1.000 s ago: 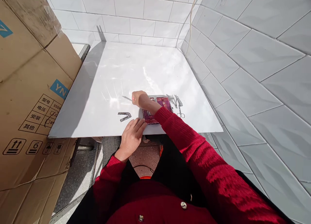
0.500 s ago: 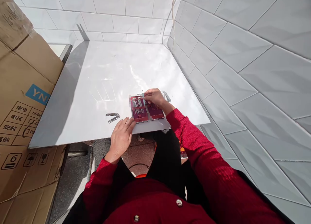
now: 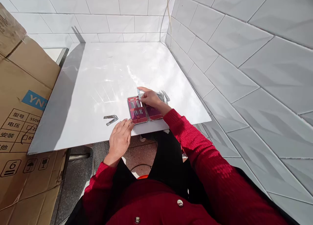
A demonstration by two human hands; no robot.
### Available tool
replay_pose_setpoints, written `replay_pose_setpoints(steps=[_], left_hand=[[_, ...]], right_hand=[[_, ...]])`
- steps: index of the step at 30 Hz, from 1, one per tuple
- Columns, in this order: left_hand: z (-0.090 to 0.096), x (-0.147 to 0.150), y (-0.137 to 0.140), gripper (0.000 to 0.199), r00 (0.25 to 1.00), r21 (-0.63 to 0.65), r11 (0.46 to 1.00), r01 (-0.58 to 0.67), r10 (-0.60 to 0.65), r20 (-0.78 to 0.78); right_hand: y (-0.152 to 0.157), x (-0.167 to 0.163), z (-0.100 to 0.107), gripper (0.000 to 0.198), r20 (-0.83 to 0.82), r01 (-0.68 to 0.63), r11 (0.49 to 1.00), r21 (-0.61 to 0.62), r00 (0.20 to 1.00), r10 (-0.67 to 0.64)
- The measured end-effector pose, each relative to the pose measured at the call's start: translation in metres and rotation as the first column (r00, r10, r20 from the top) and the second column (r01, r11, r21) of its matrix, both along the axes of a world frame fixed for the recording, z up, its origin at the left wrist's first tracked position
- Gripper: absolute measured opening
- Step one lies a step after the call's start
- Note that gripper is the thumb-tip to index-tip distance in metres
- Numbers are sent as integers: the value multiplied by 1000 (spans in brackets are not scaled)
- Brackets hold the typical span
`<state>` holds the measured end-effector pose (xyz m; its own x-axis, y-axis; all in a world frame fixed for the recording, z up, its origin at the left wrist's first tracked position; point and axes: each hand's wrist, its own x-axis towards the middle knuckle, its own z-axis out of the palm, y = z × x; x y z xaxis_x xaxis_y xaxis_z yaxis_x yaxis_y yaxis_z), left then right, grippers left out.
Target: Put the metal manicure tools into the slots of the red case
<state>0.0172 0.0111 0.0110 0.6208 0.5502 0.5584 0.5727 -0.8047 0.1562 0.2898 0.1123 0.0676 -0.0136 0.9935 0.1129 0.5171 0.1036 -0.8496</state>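
An opened manicure kit (image 3: pixel 137 116) with a dark red lining lies near the table's front edge, several slim metal tools strapped in its left half. My right hand (image 3: pixel 150 98) is over the kit's far side, pinching a thin, pale metal manicure tool (image 3: pixel 139 94) that stands nearly upright. My left hand (image 3: pixel 121 135) rests flat with its fingers stretched out, fingertips at the kit's near left corner. Left of it sits an unfolded nail clipper (image 3: pixel 111 119). Beyond my right wrist lie more silver clippers (image 3: pixel 165 96), partly hidden.
The white table (image 3: pixel 102 68) meets a white tiled wall (image 3: pixel 102 3) at the back and a grey tiled wall (image 3: pixel 234 68) on the right. A large cardboard box (image 3: pixel 29 75) stands against the left side. A thin cable (image 3: pixel 169 13) hangs in the corner.
My right hand has shifted slightly left over the kit, and the pale tool in its fingers now shows more plainly. My left hand stays by the kit's corner. The view has shifted a little.
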Motion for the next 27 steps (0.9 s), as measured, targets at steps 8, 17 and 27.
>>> replay_pose_setpoints(steps=[8,17,27], left_hand=[[0,0,1,51,1000,48,999,8,-8,3],[1,1,1,47,1000,96,995,8,-9,9],[-1,2,2,50,1000,88,996,-2,2,1]], right_hand=[[1,-2,9,64,105,-27,998,-64,994,34],[6,7,1,76,4,-58,997,-49,998,58],[16,0,-7,47,124,116,992,43,985,-121]])
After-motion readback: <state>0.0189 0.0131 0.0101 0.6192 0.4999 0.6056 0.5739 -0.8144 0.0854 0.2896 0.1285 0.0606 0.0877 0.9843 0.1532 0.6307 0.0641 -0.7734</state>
